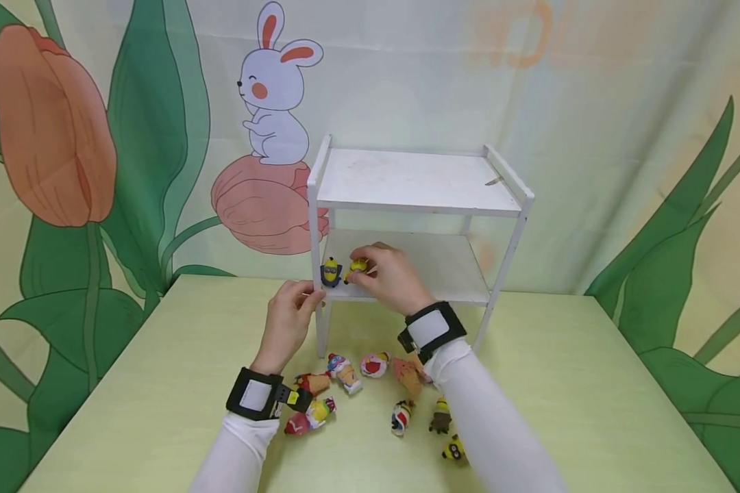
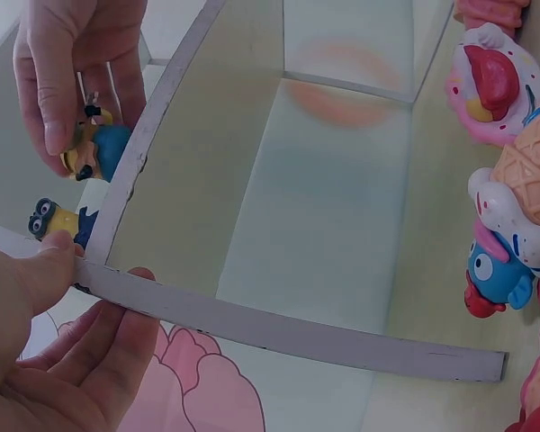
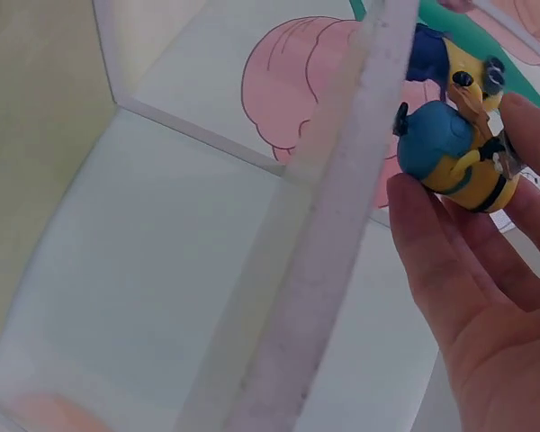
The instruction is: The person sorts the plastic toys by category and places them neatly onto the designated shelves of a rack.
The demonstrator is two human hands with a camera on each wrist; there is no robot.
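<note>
At the left front leg of a small white two-tier shelf (image 1: 419, 179), my left hand (image 1: 286, 325) grips the post (image 2: 207, 313), thumb on one side and fingers on the other. My right hand (image 1: 397, 279) holds a yellow Minion figure (image 3: 445, 157) in blue overalls between thumb and fingers. It is over the left front of the lower tier (image 1: 444, 263). Just left of it, a second Minion figure (image 1: 331, 272) in dark clothing with goggles stands upright in the tier's front left corner.
Several toy figures lie on the pale green table before the shelf: an ice-cream cone figure (image 1: 344, 374), a pink round one (image 1: 375, 364), a red-and-white one (image 1: 401, 418), and two yellow ones, one (image 1: 440, 415) beside my right sleeve. A printed curtain (image 1: 395, 89) hangs behind.
</note>
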